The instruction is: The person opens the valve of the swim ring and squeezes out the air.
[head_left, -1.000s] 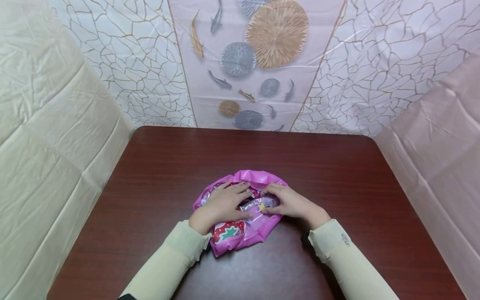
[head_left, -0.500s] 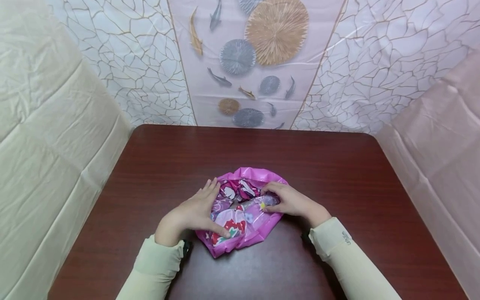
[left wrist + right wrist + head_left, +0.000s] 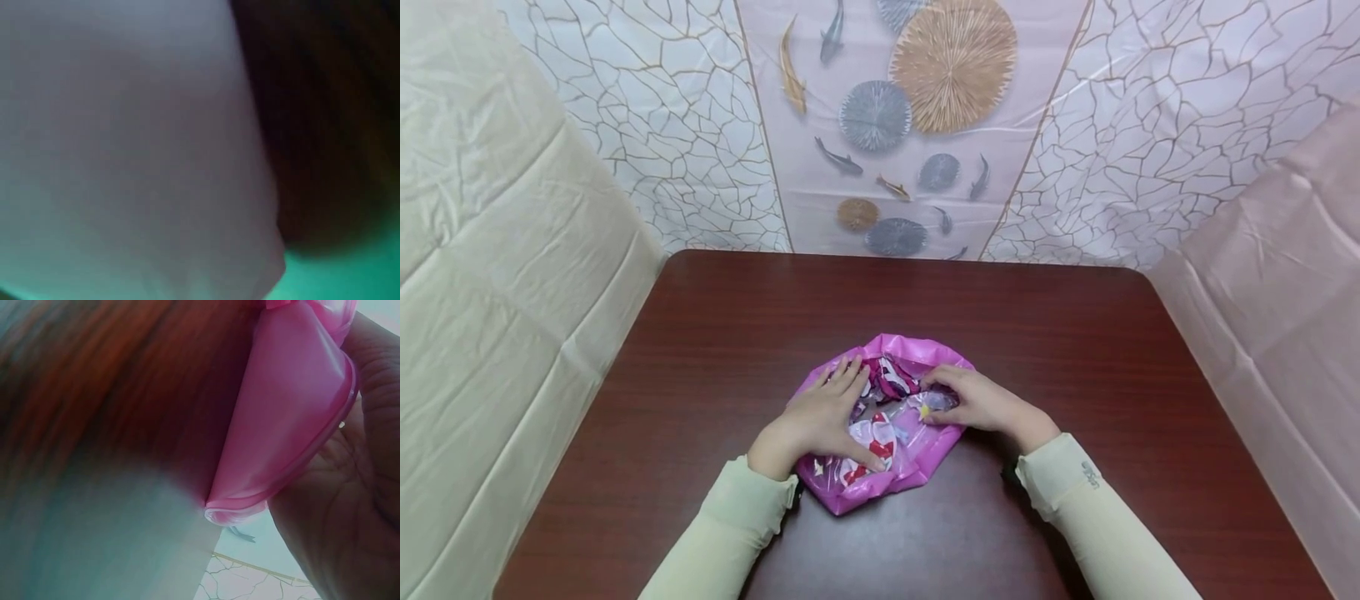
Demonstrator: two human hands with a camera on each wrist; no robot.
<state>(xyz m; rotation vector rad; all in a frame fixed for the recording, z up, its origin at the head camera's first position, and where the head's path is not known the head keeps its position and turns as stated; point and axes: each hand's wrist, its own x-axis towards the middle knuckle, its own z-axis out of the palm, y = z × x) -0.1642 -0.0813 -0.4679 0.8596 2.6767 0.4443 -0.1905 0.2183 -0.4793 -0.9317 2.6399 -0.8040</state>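
A crumpled pink plastic inflatable (image 3: 917, 454) lies at the middle of the table. Clear film with red, white and purple prints shows in its centre, inside a puckered pink rim. My left hand (image 3: 820, 425) rests over its left part, fingers spread and fairly straight, thumb pointing right across the prints. At its right edge my right hand (image 3: 985, 404) grips the plastic, thumb and fingers bent around a fold near a yellow star print. The right wrist view shows the pink rim (image 3: 287, 412) with its seam, against the palm (image 3: 337, 494). Skin or sleeve fills most of the blurred left wrist view.
The dark reddish-brown table (image 3: 737, 317) extends around the inflatable on all sides. A patterned cloth backdrop (image 3: 700, 125) stands behind its far edge. Cream cloth (image 3: 490, 292) borders the left side and pinkish cloth (image 3: 1292, 275) the right.
My left hand has drawn back left from the middle of the inflatable, then come slightly right again, over its left part. The right hand keeps its place and grip.
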